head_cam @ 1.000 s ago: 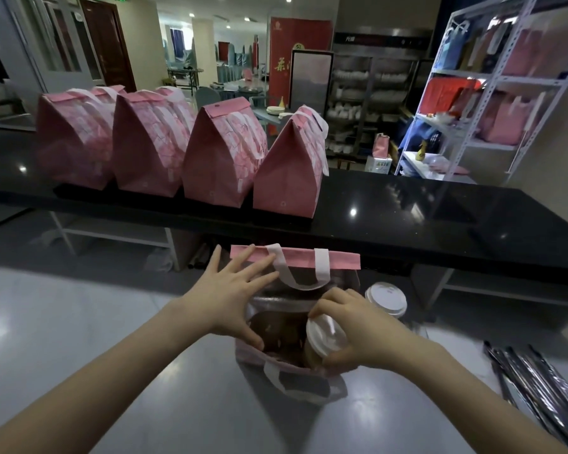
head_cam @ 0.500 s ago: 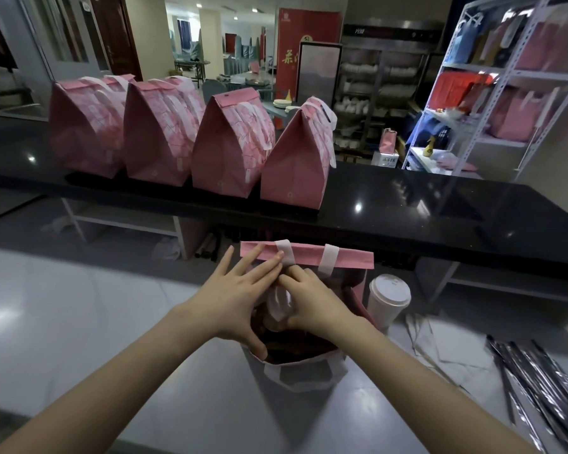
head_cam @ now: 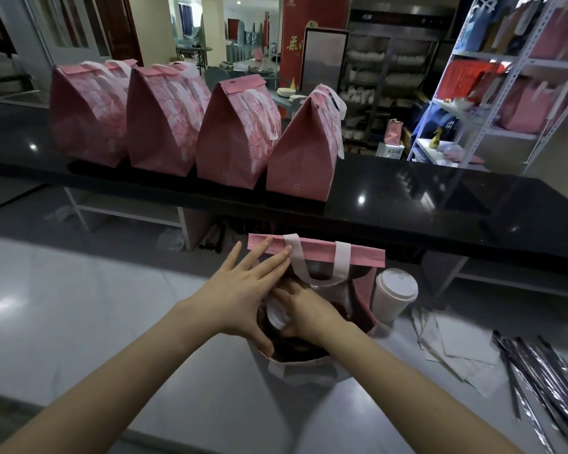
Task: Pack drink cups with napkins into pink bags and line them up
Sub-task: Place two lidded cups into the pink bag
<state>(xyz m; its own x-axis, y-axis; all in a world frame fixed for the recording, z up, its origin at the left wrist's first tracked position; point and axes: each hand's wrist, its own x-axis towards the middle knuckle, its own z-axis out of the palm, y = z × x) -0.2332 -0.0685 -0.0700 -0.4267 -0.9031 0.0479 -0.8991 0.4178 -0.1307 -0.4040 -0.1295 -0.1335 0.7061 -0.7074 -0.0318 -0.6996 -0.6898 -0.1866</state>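
head: left hand [head_cam: 240, 296], fingers straight, spreads the open bag [head_cam: 358, 257] at near centre; right hand [head_cam: 310, 314] curls round a cup [head_cam: 276, 317] inside it; second cup [head_cam: 395, 294] just right; four packed bags [head_cam: 233, 139] line the far counter [head_cam: 440, 208]

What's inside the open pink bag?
A white-lidded cup, gripped by the right hand. The left hand holds the bag open. Anything lower is hidden by the hands.

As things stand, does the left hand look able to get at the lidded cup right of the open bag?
Probably not: the open bag and the right hand inside it lie between the left hand and the lidded cup.
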